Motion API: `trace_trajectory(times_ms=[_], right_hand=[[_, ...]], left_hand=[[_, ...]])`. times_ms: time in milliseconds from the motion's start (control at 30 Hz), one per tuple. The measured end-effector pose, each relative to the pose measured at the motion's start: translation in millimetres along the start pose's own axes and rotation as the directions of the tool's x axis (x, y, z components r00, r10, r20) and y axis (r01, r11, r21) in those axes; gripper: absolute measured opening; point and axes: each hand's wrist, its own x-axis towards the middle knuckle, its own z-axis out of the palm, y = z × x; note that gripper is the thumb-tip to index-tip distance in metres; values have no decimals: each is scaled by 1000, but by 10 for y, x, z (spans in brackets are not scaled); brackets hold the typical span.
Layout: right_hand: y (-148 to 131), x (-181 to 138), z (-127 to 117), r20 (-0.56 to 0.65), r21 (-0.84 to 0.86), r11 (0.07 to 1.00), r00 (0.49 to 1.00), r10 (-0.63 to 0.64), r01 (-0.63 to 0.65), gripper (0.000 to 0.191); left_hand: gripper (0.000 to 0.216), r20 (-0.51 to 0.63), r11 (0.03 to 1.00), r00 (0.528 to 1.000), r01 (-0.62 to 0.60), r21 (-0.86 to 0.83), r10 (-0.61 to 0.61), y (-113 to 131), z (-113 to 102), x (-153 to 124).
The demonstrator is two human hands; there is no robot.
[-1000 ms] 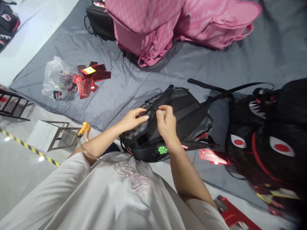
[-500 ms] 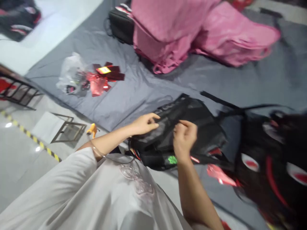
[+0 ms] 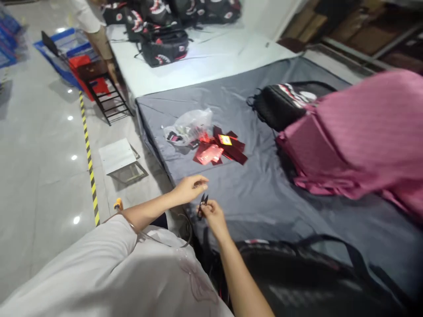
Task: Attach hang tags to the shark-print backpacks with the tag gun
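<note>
My right hand (image 3: 213, 215) grips small black thread snips (image 3: 202, 206), their two pointed blades up and spread apart. Just up and left of it is my left hand (image 3: 191, 188), thumb and fingers curved and apart, with nothing that I can make out between them. Both hands are over the near left side of the grey cloth (image 3: 261, 207). Below my right forearm lies a black backpack (image 3: 297, 273), blurred, with a strap looped up on its far side. Beyond my hands sit dark red strips (image 3: 236, 149), red plastic packets (image 3: 209, 154) and a clear plastic bag (image 3: 193, 123).
Pink fabric bags (image 3: 363, 136) and a black backpack (image 3: 280, 103) rest on the right. More black backpacks (image 3: 165, 46) stand on a white table (image 3: 211, 61). A person (image 3: 95, 31) is beyond. Left are a white-topped stool (image 3: 115, 156), a dark chair (image 3: 109, 97) and striped floor tape (image 3: 88, 163).
My view has swung left and up. My hands have moved off the black backpack towards the cloth's left side, closer together. The snips now show in my right hand.
</note>
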Motion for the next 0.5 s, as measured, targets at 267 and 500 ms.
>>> trace_trajectory(times_ms=[267,500], right_hand=[[-353,1521,1952,386,-653,673,917,-99,347,10],[-754,3277,3232,412,-768,488,903,-120,415,22]], left_hand=[[29,-348,975,911,207,-82,-222,-764,-1740,-186],[33,-591,874,663,456,-167,-459,-1412,-2535,-664]])
